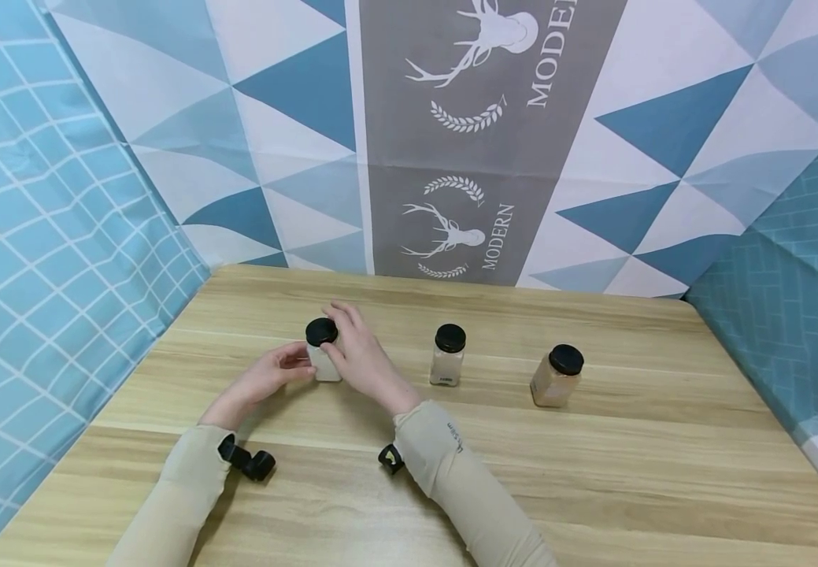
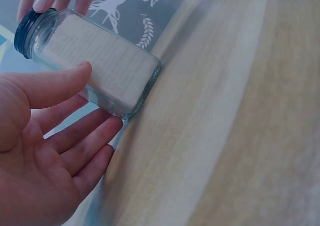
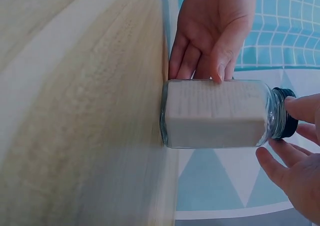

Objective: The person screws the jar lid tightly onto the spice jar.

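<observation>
A square glass jar (image 1: 325,365) of pale powder stands upright on the table at left of centre, its black lid (image 1: 320,331) on. My left hand (image 1: 261,379) holds the jar's lower left side. In the left wrist view its thumb lies along the glass (image 2: 110,65), and the index finger passes behind. From the right, my right hand (image 1: 368,358) grips the lid between thumb and fingers, as the right wrist view shows around the black cap (image 3: 286,113). Printed text faces the left hand's side of the jar.
Two similar black-lidded jars stand further right: one near the middle (image 1: 447,356), the other (image 1: 557,376) beyond it, with tan contents. The wooden table (image 1: 628,472) meets a patterned cloth backdrop (image 1: 295,142) behind and blue cloth (image 1: 33,220) at left.
</observation>
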A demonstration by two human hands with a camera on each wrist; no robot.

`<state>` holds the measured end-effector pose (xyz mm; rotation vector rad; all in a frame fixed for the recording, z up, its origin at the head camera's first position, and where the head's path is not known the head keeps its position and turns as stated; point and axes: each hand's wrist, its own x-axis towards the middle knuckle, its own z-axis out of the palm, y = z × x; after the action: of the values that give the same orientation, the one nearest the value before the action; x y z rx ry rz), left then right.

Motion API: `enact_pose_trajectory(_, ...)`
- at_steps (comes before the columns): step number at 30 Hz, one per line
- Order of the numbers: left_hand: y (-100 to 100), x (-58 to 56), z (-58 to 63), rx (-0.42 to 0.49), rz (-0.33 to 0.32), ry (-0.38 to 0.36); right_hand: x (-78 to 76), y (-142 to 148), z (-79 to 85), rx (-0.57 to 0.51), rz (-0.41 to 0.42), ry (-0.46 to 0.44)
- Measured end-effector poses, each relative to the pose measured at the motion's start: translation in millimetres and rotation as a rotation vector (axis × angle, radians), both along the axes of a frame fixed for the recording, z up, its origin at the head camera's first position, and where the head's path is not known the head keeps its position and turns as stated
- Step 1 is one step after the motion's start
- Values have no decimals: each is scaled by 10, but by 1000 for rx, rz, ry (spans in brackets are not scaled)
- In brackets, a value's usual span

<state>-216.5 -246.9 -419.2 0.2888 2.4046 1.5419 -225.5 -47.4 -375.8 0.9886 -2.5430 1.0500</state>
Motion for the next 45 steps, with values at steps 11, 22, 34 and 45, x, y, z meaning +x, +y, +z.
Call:
enact_pose_trajectory(11, 9, 2, -1, 14, 0, 9, -10, 43, -5, -19, 9, 51)
enact_pose_trajectory(22, 11, -2, 7, 12, 12, -5, -25, 67, -18, -52, -23, 84)
enact_pose_trajectory(34, 5, 0, -6, -15, 2, -1, -21, 21, -29, -31, -14, -22)
enact_pose_trajectory(45, 5, -2, -9, 5, 10, -8, -31, 42, -22, -43, 22, -10)
